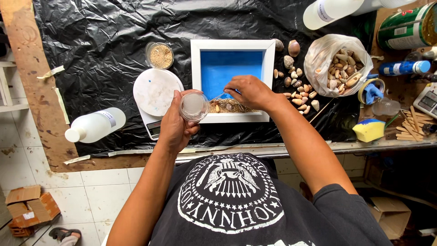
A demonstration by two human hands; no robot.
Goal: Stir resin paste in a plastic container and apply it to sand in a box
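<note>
head view: left hand point(175, 122) grips a clear cup point(194, 106), fingers curled around it, at the desk's front edge. right hand point(249, 92) pinches a thin tool over the white frame point(232, 45), fingers closed.

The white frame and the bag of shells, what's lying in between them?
Loose shells lie scattered on the black plastic sheet between the white frame and the bag of shells. The head view shows this.

bright, even daylight | soft short shadows | glare streaks on black plastic sheet point(114, 27) | sharp focus | wide-angle bending at edges
</note>
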